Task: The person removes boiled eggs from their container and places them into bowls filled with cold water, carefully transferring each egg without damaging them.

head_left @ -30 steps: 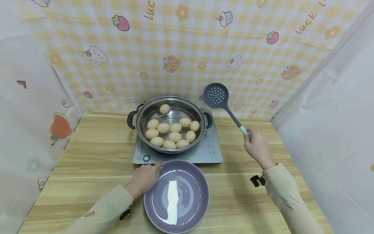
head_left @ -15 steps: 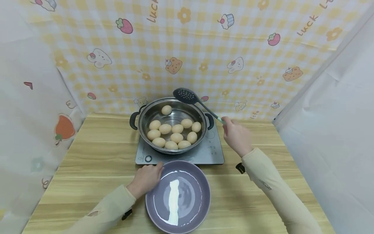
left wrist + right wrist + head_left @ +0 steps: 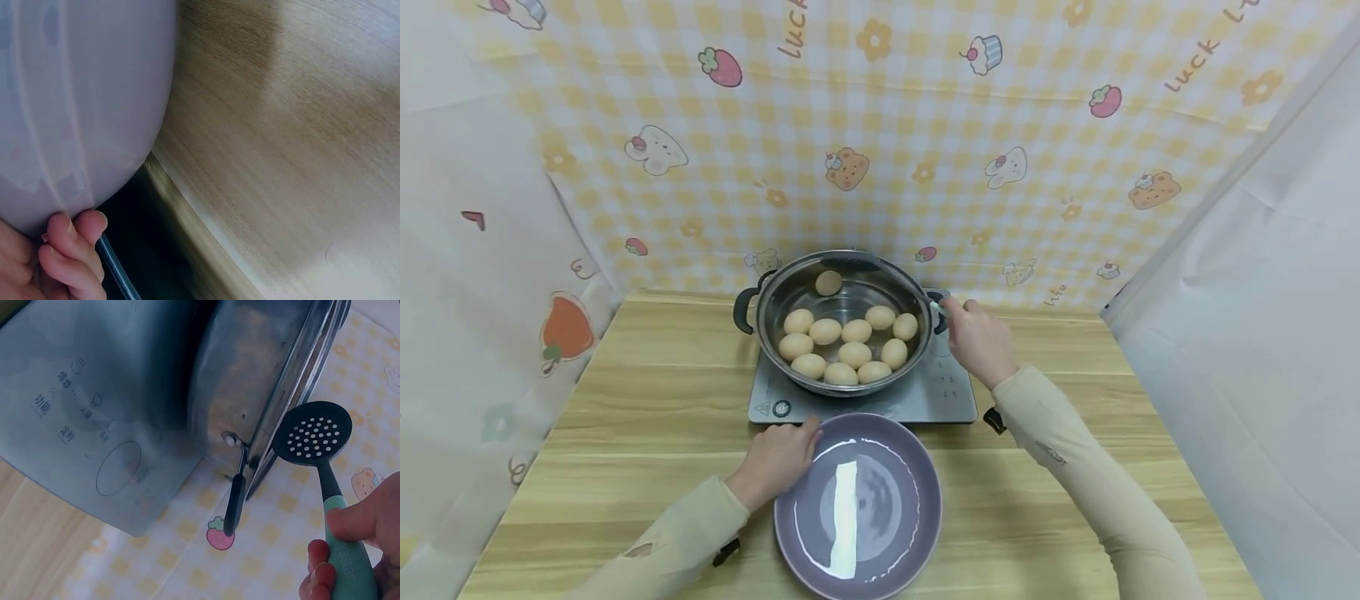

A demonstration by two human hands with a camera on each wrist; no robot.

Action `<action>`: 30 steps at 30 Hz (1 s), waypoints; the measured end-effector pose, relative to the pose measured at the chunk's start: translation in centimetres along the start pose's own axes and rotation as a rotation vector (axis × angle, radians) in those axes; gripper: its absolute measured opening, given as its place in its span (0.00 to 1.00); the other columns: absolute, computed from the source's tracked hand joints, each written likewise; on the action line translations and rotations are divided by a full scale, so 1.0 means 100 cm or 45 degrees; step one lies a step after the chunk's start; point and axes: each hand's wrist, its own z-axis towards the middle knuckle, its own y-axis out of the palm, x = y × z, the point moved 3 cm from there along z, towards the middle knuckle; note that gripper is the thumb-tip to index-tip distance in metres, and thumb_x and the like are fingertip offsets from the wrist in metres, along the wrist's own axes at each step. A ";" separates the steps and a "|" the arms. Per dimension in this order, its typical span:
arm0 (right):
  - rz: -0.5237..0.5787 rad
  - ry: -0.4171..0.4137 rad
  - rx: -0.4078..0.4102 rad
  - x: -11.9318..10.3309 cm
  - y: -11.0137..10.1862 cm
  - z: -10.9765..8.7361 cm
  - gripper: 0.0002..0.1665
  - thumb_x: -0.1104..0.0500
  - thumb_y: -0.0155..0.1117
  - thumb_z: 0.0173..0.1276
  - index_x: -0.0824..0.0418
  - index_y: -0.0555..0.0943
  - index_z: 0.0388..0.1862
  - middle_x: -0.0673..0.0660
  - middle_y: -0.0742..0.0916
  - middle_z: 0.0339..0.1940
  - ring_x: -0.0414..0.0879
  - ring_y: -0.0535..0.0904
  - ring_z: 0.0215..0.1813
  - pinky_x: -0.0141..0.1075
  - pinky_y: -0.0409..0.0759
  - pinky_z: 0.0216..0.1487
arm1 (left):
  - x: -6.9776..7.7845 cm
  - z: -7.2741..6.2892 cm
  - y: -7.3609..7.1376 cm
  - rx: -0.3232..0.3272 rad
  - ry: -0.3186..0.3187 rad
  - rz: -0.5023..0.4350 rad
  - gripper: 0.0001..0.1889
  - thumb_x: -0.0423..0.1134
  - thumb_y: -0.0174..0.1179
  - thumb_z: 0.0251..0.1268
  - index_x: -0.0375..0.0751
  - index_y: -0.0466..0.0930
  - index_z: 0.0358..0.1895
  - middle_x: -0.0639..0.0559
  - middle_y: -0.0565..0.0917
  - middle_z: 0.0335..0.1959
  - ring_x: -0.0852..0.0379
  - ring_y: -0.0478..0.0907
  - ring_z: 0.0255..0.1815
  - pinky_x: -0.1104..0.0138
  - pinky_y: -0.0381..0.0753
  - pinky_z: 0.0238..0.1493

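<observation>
My right hand (image 3: 981,342) grips the mint-green handle of a dark slotted skimmer (image 3: 312,433). In the head view the skimmer is foreshortened, its head at the far inner rim of a steel pot (image 3: 880,296). Several brown eggs (image 3: 854,356) lie in the pot, mostly toward the front; one egg (image 3: 828,283) sits apart at the back, near the skimmer. My left hand (image 3: 778,462) holds the upper left rim of a purple-grey plate (image 3: 898,500); in the left wrist view its curled fingers (image 3: 72,250) are against the plate's underside.
The pot stands on a grey induction cooktop (image 3: 955,400), its black side handles (image 3: 742,310) sticking out. The plate is just in front on the wooden table (image 3: 655,400). A yellow checked cloth (image 3: 925,208) hangs close behind; white sheets flank both sides.
My right hand has moved left, bringing the skimmer from the right of the pot to over its far side and lowering its head into the rim. My left hand stays on the plate.
</observation>
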 end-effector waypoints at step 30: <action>0.002 -0.163 -0.066 -0.039 0.007 -0.001 0.10 0.63 0.56 0.61 0.55 0.77 0.41 0.56 0.78 0.19 0.47 0.70 0.16 0.39 0.63 0.12 | -0.002 0.001 0.002 -0.034 0.004 -0.027 0.08 0.41 0.50 0.65 0.45 0.67 0.28 0.53 0.68 0.11 0.51 0.71 0.13 0.62 0.63 0.13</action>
